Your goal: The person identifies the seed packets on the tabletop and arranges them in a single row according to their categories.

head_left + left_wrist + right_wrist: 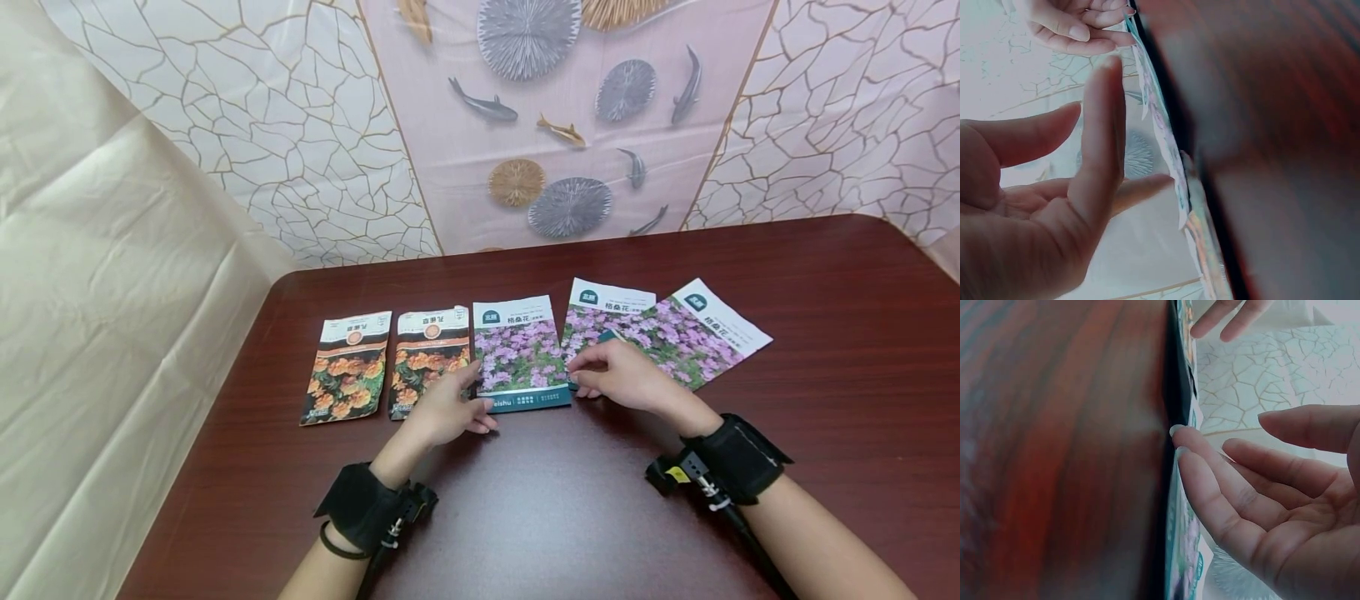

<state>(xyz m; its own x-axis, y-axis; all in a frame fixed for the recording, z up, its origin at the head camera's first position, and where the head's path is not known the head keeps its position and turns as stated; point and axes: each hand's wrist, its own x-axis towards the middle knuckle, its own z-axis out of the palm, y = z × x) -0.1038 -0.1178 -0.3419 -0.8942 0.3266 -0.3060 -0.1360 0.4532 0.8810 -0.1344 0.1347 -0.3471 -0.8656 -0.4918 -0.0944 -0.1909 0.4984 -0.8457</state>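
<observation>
From the left, two packets, the outer orange packet [347,367] and the inner orange packet [418,358], are lying side by side. The left hand [446,408], digits spread, is overlapping the lower-left edge of the middle purple packet [521,350]; that packet is lying rightward, long axis running away from the person. I am judging this hand nearer. The right hand [630,375] is showing thumb and fingers apart, pinching nothing, over the fourth packet [592,321], which is lying partly under the tilted rightmost packet [708,333].
</observation>
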